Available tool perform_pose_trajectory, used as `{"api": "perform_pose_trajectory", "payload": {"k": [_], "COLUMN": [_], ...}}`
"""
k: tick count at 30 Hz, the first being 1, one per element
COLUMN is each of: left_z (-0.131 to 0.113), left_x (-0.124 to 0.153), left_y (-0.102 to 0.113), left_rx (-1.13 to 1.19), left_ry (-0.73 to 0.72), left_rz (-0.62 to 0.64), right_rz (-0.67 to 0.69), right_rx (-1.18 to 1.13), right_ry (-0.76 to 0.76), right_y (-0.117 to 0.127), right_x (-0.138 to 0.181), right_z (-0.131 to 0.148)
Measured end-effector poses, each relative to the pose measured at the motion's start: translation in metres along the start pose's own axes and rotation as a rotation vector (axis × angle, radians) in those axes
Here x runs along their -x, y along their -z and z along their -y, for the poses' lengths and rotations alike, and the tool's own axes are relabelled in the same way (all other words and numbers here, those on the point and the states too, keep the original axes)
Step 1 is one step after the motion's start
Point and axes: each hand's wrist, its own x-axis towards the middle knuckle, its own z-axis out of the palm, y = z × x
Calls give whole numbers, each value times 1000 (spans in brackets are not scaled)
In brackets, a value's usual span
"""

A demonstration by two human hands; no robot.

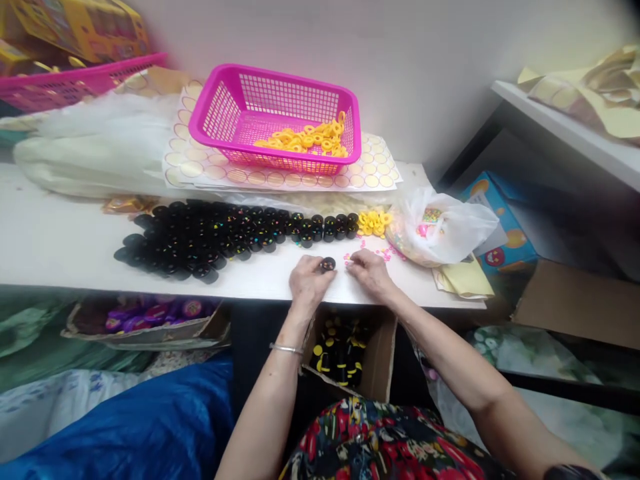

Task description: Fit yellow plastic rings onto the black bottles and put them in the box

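Note:
My left hand is closed around a small black cylindrical cup with coloured bits showing in its top, near the front edge of the white table. Just to the right, my right hand is pinched together; whatever is between the fingertips is too small to make out. Small pink pieces lie scattered around that hand. Behind both hands, a long cluster of black cups with coloured bits spreads leftward. At its right end sits a pile of yellow rings.
A pink basket with yellow-orange rings stands on printed sheets at the back. On the right is an open plastic bag of coloured bits. Below the table edge, a cardboard box holds black and yellow pieces.

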Motion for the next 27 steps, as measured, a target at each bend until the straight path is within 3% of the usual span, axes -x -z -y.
{"api": "perform_pose_trajectory", "payload": {"k": [6,10,14,19,23,27], "left_z": [-7,-5,-4,-3,-1,-2], "left_x": [8,8,9,10,9,9], "left_y": [-9,-7,-8,-10,-12,-11], "left_rx": [-72,-91,-95,-80,-65,-66], "left_ry": [-69,-118,-128,-128,-117,-126], "left_rz": [51,61,61,67,59,64], "right_rz": [76,212,346,281,225,146], "right_rx": [416,482,493,347,211,295], "right_ry": [43,43,-65,-145,-92,-17], "right_y": [-14,-2,7,9,5,-1], "right_x": [-2,-4,-17,-27,-16,-5], "right_z": [1,9,13,5,-1,0]}}
